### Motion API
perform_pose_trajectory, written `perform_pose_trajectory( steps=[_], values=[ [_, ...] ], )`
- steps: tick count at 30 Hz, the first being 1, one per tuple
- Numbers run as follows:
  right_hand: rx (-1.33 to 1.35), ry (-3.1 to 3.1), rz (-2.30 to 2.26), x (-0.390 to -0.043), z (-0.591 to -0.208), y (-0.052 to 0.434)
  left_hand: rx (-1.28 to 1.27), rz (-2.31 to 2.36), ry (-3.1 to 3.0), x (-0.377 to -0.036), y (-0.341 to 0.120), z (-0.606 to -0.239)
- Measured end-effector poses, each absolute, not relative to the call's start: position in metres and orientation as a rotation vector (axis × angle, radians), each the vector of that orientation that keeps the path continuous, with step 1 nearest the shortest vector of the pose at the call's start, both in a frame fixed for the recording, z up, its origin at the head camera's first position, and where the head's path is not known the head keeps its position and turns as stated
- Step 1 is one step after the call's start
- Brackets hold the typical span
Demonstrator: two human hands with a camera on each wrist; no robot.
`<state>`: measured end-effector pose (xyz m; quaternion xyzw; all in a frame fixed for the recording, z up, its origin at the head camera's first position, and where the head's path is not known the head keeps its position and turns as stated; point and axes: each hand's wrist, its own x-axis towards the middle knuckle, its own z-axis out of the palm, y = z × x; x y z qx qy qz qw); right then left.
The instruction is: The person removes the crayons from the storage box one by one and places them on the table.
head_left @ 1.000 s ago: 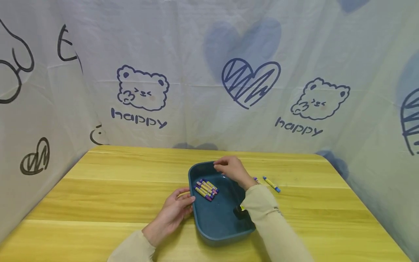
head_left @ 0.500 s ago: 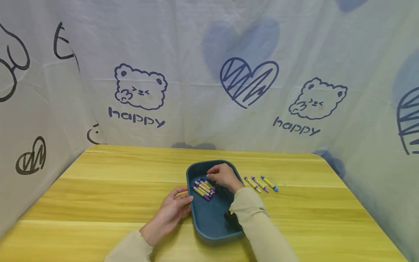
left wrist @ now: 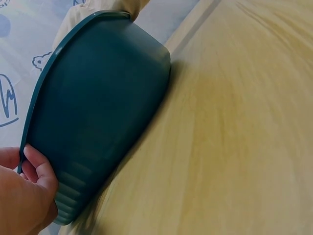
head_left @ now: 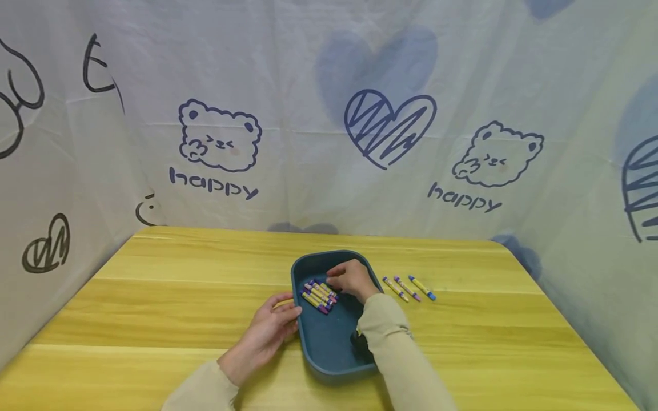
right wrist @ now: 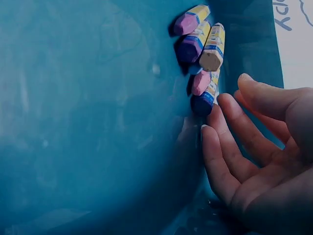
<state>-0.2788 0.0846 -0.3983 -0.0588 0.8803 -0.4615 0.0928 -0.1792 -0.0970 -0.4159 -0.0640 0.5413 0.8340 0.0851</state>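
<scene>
The left hand [head_left: 264,337] on the tray, the right hand [head_left: 352,279] by the crayons

The two hands are apart. The left pinches the side wall of the dark teal tray [head_left: 331,348] at its rim, thumb on the inner side and fingers against the outer face. The right hand reaches down inside the tray, its fingers loosely bent and its thumb held away from them – nothing shows in its grasp. In the right wrist view the fingertips are right at the end of the crayons [head_left: 320,297], though whether they touch cannot be told.

Those crayons lie bunched together on the tray floor, against its left side, some resting on others; the ends facing the right wrist camera are purple, pink, pale and dark blue. Cream sleeves [head_left: 406,365] cover both forearms.

Outside the tray, just past its right side, three more crayons [head_left: 407,289] lie apart and roughly parallel on the yellow wood-grain table [head_left: 154,319] – the rightmost tipped in blue. Beyond hangs a white cloth [head_left: 288,188] printed with bears, hearts and the word "happy".
</scene>
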Motion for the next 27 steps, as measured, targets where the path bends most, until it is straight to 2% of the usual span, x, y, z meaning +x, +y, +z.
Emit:
perform_pose_trajectory(
  steps=[27],
  values=[
    [-0.297,2.756,-1.168,-0.281,-0.4053,0.0811,-0.167,2.498,1.598,-0.1812,-0.0969,-0.4174]
  ],
)
